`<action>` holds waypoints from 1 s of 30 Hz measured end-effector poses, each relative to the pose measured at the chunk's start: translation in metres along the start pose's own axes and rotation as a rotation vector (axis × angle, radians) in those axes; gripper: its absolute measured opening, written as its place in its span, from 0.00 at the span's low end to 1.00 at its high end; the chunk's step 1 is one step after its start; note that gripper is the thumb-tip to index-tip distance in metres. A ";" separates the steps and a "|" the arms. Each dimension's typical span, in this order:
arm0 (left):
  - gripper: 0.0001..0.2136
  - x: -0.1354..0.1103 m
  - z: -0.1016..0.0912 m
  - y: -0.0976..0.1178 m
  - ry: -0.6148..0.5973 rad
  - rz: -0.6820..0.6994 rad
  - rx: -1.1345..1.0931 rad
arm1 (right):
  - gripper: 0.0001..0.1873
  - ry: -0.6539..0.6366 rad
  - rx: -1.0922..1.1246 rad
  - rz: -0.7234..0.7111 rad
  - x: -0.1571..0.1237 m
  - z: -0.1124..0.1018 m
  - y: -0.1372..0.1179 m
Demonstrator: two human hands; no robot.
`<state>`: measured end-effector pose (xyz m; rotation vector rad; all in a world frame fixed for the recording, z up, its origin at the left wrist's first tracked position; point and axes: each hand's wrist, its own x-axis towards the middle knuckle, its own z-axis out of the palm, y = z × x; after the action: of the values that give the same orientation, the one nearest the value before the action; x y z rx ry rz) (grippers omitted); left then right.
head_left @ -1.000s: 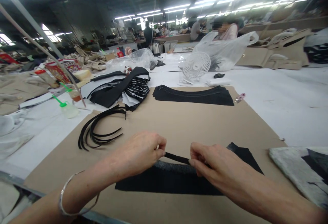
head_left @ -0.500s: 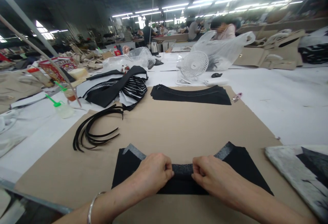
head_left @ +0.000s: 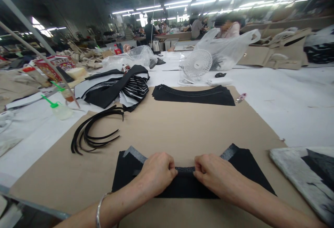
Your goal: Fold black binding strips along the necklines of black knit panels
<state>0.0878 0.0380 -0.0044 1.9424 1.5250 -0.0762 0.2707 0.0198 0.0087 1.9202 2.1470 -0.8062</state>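
Both hands are in a tight pinch here, thumbs pressed up against the bent fingers, with barely any gap. Left hand (head_left: 159, 170) and right hand (head_left: 212, 170) sit a little apart, and as far as I can tell both have hold of a thin black strip (head_left: 184, 173) along the curved, grey-banded edge of a black panel (head_left: 188, 189). The fingertips are partly hidden, so the exact grip is hard to make out. That panel lies flat on a brown sheet (head_left: 208, 127) over the white surface (head_left: 263, 92), right under the hands. More loose black strips (head_left: 74, 140) curl off to the left, and some black pieces (head_left: 193, 97) lie farther back.
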 end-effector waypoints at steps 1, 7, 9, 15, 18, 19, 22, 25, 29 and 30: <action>0.08 0.000 0.000 0.000 0.001 0.000 0.002 | 0.09 0.005 -0.002 -0.001 0.000 0.000 0.001; 0.08 0.001 0.003 0.000 0.039 0.019 0.035 | 0.10 0.014 -0.017 -0.003 0.001 0.002 0.003; 0.08 0.000 0.004 0.000 0.037 0.012 0.051 | 0.10 0.015 -0.017 -0.008 0.001 0.002 0.002; 0.09 -0.001 0.007 -0.001 0.056 0.008 0.092 | 0.09 0.016 -0.025 -0.011 0.000 -0.001 0.000; 0.09 0.000 0.008 -0.001 0.069 0.010 0.105 | 0.10 0.006 -0.034 -0.007 -0.001 -0.003 -0.002; 0.09 0.000 0.009 -0.001 0.069 0.014 0.107 | 0.10 0.004 -0.038 -0.007 -0.001 -0.003 -0.002; 0.10 -0.002 0.011 -0.001 0.072 0.008 0.109 | 0.10 0.000 -0.051 -0.005 0.000 0.000 -0.001; 0.10 -0.003 0.012 -0.001 0.089 0.004 0.098 | 0.10 0.004 -0.064 -0.001 0.001 0.002 0.000; 0.09 -0.002 0.012 -0.002 0.119 0.025 0.094 | 0.10 0.005 -0.079 -0.008 0.002 0.003 0.000; 0.09 -0.001 0.012 -0.002 0.119 0.024 0.096 | 0.10 0.004 -0.083 -0.010 0.002 0.002 0.000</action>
<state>0.0897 0.0309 -0.0141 2.0736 1.6006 -0.0242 0.2699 0.0209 0.0056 1.8739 2.1576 -0.7039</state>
